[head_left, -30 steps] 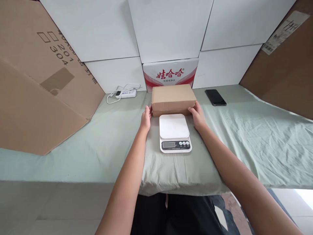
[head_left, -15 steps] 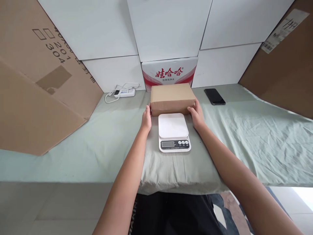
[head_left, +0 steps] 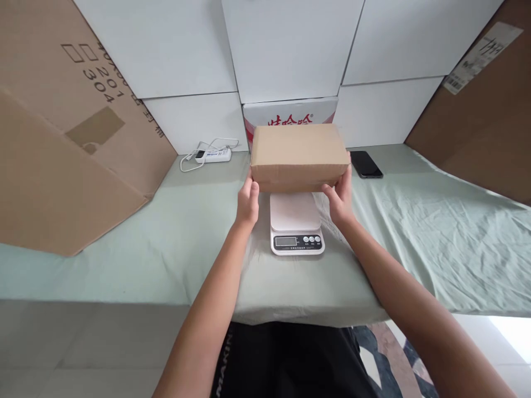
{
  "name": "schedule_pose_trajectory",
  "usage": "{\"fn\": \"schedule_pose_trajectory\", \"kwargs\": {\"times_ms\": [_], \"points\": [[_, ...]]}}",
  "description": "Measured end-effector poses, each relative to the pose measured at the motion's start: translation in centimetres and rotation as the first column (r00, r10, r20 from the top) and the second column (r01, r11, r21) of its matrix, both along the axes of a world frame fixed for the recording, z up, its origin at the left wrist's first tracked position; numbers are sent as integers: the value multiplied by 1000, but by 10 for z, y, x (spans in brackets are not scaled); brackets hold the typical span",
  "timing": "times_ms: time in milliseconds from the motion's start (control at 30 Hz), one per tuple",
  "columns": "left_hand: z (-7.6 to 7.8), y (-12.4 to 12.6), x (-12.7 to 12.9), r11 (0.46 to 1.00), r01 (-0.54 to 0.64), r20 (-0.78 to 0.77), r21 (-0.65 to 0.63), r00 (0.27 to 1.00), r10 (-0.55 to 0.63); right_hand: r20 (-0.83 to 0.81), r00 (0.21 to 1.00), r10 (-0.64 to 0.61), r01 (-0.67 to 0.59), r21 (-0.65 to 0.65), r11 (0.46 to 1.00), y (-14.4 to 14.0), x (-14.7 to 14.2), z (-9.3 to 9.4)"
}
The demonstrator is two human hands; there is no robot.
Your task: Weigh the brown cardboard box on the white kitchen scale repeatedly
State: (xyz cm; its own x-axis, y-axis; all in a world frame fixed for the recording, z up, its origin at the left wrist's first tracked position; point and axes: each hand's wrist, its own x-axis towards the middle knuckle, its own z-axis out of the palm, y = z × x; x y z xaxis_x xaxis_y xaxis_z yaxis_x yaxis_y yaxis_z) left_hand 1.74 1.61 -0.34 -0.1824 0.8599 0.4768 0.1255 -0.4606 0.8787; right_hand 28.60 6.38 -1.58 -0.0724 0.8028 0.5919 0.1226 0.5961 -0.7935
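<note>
A plain brown cardboard box (head_left: pixel 299 155) is held up in the air between both hands, above the far half of a white digital kitchen scale (head_left: pixel 296 224). My left hand (head_left: pixel 248 202) grips the box's lower left end. At the lower right end, my right hand (head_left: pixel 341 198) grips it with the fingers under the edge. The scale lies on a pale green cloth (head_left: pixel 435 232) over the table, its display and buttons facing me. The box's shadow falls on the scale's weighing plate.
A red and white printed carton (head_left: pixel 290 113) stands against white boxes behind. A white power strip with cable (head_left: pixel 211 155) lies at the back left, a black phone (head_left: pixel 365 164) at the back right. Large brown cardboard sheets (head_left: pixel 62 127) lean at both sides.
The box rested on the cloth behind the scale with both hands at its ends. Both hands have lifted it up and toward me, over the scale.
</note>
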Motion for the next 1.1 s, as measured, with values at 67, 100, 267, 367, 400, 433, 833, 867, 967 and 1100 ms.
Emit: {"fn": "schedule_pose_trajectory", "kwargs": {"times_ms": [67,100,267,367,400,433,833,867,967,1100], "points": [[3,-24,-2,999,32,-31,9,999,-32,18,1000,-25,24,42,999,-14,11,-3],[3,-37,-3,998,56,-38,0,998,-56,38,999,-26,24,52,998,-23,18,-5],[-5,-98,-4,985,156,-59,-77,985,-160,104,995,-14,9,44,999,-75,46,-21],[-11,-116,-3,980,173,-54,-94,983,-178,96,995,-31,28,29,999,-93,50,-28],[-12,-118,-3,979,175,-49,-101,982,-181,94,995,-32,29,25,999,-96,48,-30],[-13,-118,-4,979,172,-39,-108,983,-177,96,995,-29,27,20,999,-97,47,-31],[-17,-106,-5,983,137,0,-126,990,-138,81,996,-24,28,-55,998,-95,34,-24],[-17,-106,-4,982,141,-5,-124,990,-142,74,997,-34,39,-64,997,-94,34,-22],[-19,-106,-4,982,138,-16,-128,990,-141,66,996,-63,68,-81,994,-91,34,-18],[-19,-106,-4,982,137,-24,-132,990,-141,62,996,-69,75,-96,993,-89,33,-17]]}}
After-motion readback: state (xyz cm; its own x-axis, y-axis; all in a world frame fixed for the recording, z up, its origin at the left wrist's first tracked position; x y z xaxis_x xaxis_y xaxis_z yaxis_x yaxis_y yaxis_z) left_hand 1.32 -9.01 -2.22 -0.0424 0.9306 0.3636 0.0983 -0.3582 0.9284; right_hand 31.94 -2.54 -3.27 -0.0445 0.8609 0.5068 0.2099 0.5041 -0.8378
